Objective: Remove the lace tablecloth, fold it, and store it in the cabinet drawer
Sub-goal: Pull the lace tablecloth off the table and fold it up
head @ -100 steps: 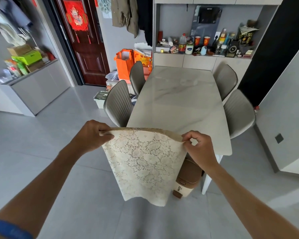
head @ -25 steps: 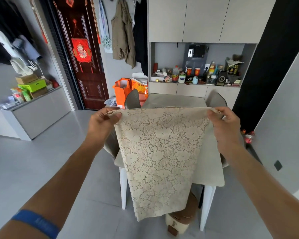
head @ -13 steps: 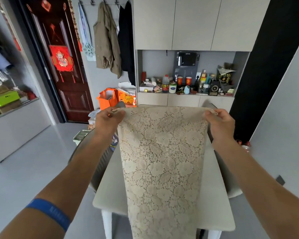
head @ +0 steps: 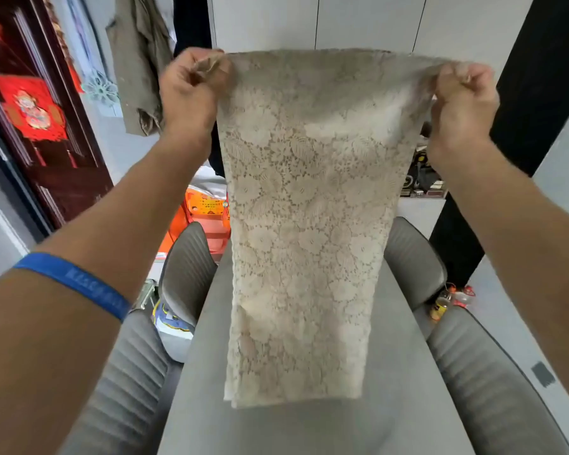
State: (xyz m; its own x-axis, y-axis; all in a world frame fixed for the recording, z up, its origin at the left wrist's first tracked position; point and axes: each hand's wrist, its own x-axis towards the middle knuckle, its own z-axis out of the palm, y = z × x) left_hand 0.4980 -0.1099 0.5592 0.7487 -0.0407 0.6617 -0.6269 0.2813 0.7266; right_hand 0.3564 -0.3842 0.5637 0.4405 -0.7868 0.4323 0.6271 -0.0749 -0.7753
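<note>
Head view: one person's two bare forearms reach up and forward over a grey bench (head: 408, 372).
Lace tablecloth (head: 304, 224): one, cream, floral openwork, folded into a long panel; it hangs straight down from both hands, in front of the cabinet doors, with its lower edge low over the bench top, though contact cannot be told.
Left hand (head: 191, 90): fingers curled, pinching the top left corner of the cloth, bunched fabric showing between thumb and fingers.
Right hand (head: 462, 103): fingers curled, pinching the top right corner, at about the same height as the left.
Top edge: stretched nearly level between the two hands.
Wristband (head: 76, 284): one, blue, on the left forearm.
Chairs: four grey ribbed ones counted, two on each side of the bench, such as the far left chair (head: 186, 267) and the far right chair (head: 414, 257).
Cabinet doors (head: 358, 21): pale, flat-fronted, behind the cloth; three panels visible.
Door (head: 46, 133): one, dark red-brown, at left, with one red hanging ornament (head: 30, 106).
Jacket (head: 138, 67): one olive garment hanging beside the door.
Orange bags (head: 204, 211): behind the left chairs, count unclear.
</note>
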